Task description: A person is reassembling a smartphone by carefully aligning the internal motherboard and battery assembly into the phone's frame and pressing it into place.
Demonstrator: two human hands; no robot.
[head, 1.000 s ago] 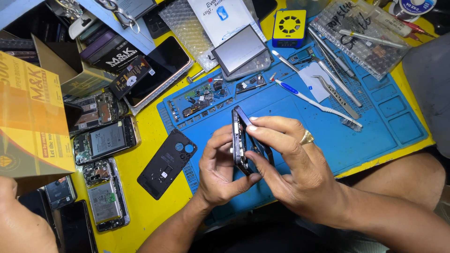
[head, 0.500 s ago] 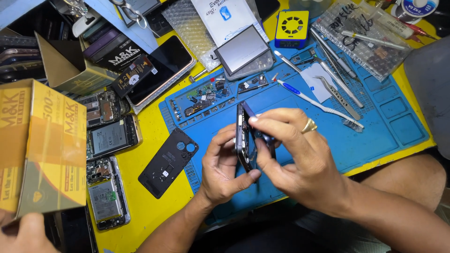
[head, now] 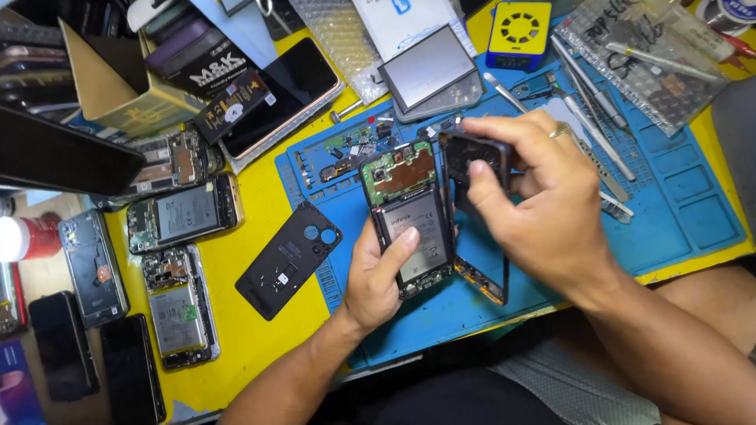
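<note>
My left hand (head: 379, 277) holds an opened phone (head: 408, 216) flat over the blue work mat (head: 669, 197), its green circuit board and black battery facing up, thumb resting on the battery. My right hand (head: 543, 201), with a ring on one finger, grips the phone's dark back frame (head: 472, 169), which stands swung away on edge to the right of the phone body. The frame's lower edge reaches down toward the mat near the phone's bottom corner.
A loose black back cover (head: 290, 258) lies on the yellow table left of the mat. Several opened phones (head: 183, 212) sit at the left. Tweezers and tools (head: 587, 102), a yellow square gadget (head: 518, 33), a screen panel (head: 431, 69) and boxes (head: 118, 94) crowd the far side.
The phone was held on edge between both hands; now it lies face-open in my left hand and my right hand has pulled the back frame off to the right.
</note>
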